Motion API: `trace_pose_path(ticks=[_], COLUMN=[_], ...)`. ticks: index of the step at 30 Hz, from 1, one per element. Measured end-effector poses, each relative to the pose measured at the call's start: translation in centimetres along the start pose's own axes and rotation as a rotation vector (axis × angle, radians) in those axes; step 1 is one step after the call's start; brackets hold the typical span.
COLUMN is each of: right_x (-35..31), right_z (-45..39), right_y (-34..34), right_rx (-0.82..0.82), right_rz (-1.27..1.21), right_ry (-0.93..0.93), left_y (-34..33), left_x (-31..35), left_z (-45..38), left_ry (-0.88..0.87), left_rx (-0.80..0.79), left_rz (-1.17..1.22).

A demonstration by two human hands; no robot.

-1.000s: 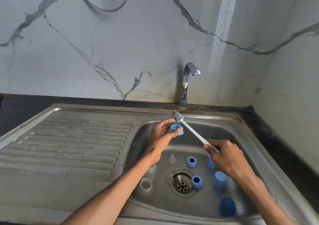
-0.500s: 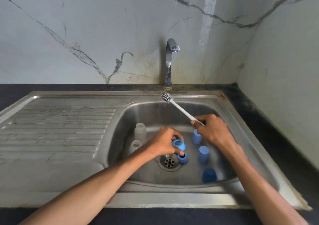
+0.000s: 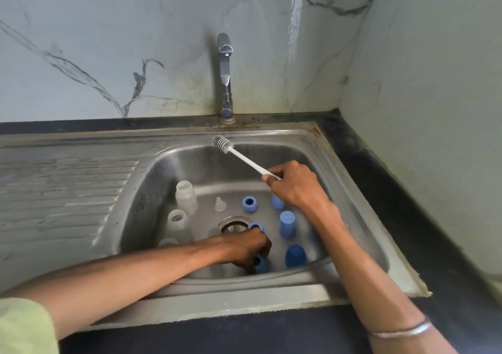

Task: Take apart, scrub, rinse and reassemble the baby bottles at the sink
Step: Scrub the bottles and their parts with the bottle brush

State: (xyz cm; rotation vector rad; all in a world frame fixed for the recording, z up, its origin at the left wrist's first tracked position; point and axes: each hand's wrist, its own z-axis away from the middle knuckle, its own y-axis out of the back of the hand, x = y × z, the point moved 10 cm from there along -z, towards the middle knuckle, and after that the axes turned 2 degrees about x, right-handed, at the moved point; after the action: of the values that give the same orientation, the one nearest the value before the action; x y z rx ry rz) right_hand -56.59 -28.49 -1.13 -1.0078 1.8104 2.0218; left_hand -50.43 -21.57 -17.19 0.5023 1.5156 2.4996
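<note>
My left hand (image 3: pixel 248 247) reaches low into the steel sink (image 3: pixel 350 182) near its front wall, its fingers closed on a blue bottle ring (image 3: pixel 260 263). My right hand (image 3: pixel 294 185) grips the white handle of a bottle brush (image 3: pixel 245 159), whose grey bristle head points up toward the tap. Clear bottle bodies (image 3: pixel 186 197) stand at the basin's left. A clear teat (image 3: pixel 220 205), another blue ring (image 3: pixel 249 204) and blue caps (image 3: pixel 287 223) stand on the basin floor.
The tap (image 3: pixel 225 76) rises behind the basin with no water running. A ribbed draining board (image 3: pixel 62 190) lies to the left. The drain (image 3: pixel 233 224) sits mid-basin. Black counter and marble walls close off the right and back.
My left hand has dropped from chest height down to the sink floor near the front wall with the blue ring. My right hand with the brush stayed over the basin. The view tilted down.
</note>
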Motion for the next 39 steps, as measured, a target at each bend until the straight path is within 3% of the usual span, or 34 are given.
trace_pose_path(ticks=[8,15,24,28,39], right_x=[0.3,0.1,0.9,1.0,0.6], right_z=[-0.2,-0.1,-0.5,-0.6,-0.6], right_y=[-0.7,-0.9,-1.1,-0.8,0.5], right_rx=[-0.028,-0.042,-0.064,-0.043,0.014], right_rz=[0.011,0.011,0.017,0.033,0.062], right_ry=[-0.002,0.021,-0.001,0.005,0.04], left_y=[0.2,4.3,3.3,4.6,12.1], left_x=[0.3,3.4,6.3,4.6,-4.8], left_z=[-0.2,-0.4,-1.4,-1.6,5.5], left_ry=[-0.029,-0.156,-0.322,-0.256,0.08], left_rx=[0.046,0.324,0.245,0.295,0.655], left_rz=[-0.01,0.041,0.019,0.137,0.419])
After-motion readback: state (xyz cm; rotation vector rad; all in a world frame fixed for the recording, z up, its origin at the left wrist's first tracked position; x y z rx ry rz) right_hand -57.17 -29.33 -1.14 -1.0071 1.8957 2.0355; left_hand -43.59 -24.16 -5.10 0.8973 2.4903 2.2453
